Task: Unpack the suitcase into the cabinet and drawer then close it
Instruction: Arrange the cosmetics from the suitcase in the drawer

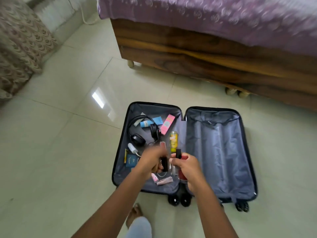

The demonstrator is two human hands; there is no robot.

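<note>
— Where's the suitcase (223,152)?
— Open on the floor (68,152) before you, the bed (205,54) behind it.
— And the headphones (137,139)?
— In its left half, the bottle (174,140) to their right by the hinge. Your left hand (152,160) and right hand (187,167) hang over its near end.

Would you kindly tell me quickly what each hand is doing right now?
Left hand: closed, holding a small dark item, too blurred to identify.
Right hand: closed, holding a black-topped item.
</note>
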